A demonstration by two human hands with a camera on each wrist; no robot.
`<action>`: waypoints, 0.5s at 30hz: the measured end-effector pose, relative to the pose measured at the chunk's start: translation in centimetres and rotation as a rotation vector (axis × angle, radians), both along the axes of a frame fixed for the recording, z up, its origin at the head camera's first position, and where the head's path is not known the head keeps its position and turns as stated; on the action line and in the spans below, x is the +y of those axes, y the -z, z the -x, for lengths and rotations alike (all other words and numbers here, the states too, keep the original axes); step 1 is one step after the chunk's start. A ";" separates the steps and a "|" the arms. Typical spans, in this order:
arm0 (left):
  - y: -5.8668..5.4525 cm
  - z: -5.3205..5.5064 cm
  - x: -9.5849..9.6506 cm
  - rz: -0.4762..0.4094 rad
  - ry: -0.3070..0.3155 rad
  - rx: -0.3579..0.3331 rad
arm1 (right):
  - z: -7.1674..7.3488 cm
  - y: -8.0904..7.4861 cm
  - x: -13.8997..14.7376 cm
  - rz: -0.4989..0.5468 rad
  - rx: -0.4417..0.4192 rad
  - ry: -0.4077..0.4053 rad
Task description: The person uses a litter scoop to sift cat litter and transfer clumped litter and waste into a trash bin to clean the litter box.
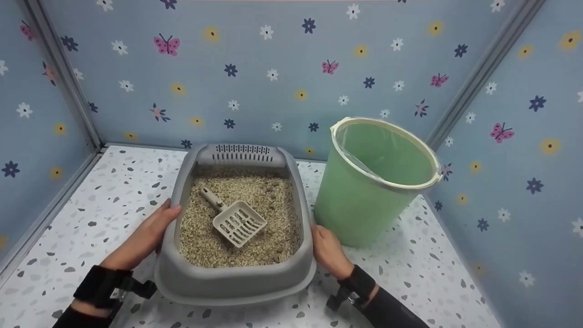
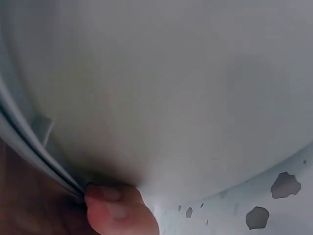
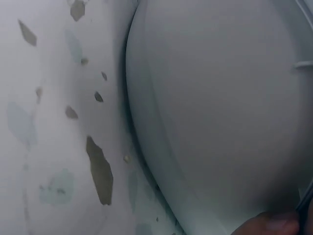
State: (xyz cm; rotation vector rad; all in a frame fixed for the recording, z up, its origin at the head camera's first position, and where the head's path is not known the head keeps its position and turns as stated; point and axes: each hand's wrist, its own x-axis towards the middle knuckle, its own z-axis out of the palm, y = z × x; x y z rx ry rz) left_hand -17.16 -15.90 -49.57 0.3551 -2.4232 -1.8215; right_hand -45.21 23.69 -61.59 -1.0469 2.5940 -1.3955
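Note:
A grey litter box (image 1: 237, 286) stands between my two hands, filled with tan, grainy litter (image 1: 227, 182). On the litter lies a beige slotted litter scoop (image 1: 239, 223), its handle pointing to the far left. My left hand (image 1: 143, 239) grips the box's left side, thumb at the rim. In the left wrist view its fingertips (image 2: 122, 213) curl in under the rim against the outer wall. With my right hand (image 1: 330, 250) I hold the right side; a fingertip (image 3: 274, 225) shows below the rim in the right wrist view, the other fingers mostly hidden.
A pale green bin (image 1: 350, 205) with a cream rim and clear liner stands close to the box's right side, near my right hand. Blue patterned panels (image 1: 273, 54) wall in the back and both sides. The speckled white surface (image 1: 114, 191) lies under everything.

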 end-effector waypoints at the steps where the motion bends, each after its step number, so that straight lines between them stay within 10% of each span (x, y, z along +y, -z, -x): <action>1: 0.0 0.0 0.0 -0.001 0.002 0.000 | -0.1 0.1 0.1 -0.006 0.007 0.008; 9: 0.1 0.2 -0.2 0.009 0.004 -0.016 | -0.8 0.4 0.5 -0.028 0.031 0.019; 15: 0.1 0.5 -0.2 0.022 -0.001 -0.007 | -4.1 -8.7 1.0 -0.195 -0.053 -0.057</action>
